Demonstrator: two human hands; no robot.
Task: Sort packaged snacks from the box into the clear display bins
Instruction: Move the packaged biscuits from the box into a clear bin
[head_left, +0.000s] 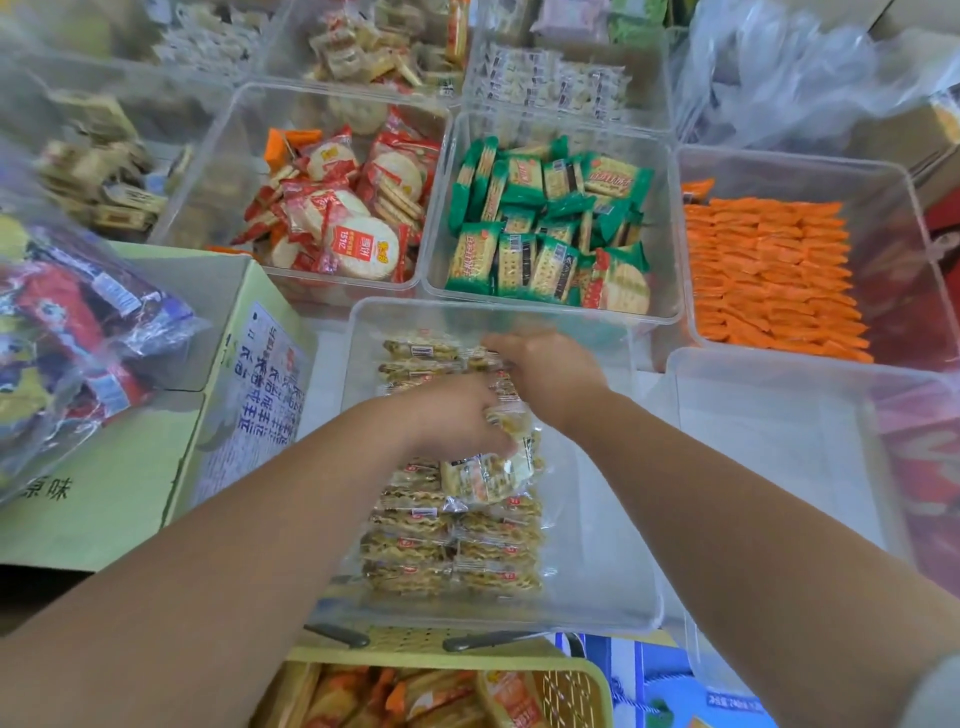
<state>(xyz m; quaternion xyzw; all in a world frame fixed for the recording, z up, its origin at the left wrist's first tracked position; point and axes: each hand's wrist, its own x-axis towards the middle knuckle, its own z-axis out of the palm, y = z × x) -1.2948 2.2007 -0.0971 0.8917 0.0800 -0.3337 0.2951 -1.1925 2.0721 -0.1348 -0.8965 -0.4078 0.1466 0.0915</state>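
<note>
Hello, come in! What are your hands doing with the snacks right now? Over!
Both hands in the near clear bin. Left hand gripping snack packets; right hand on the stacked row. Nothing in the way.

- Both bare forearms reach forward from the bottom corners and converge at centre.
- Left hand (457, 415) hangs palm down, fingers curled closed around a clear-wrapped packet (thumb side hidden).
- Right hand (550, 371) sits just beyond it, palm down, fingers bent downward onto the packets; its grip cannot be made out.
</note>
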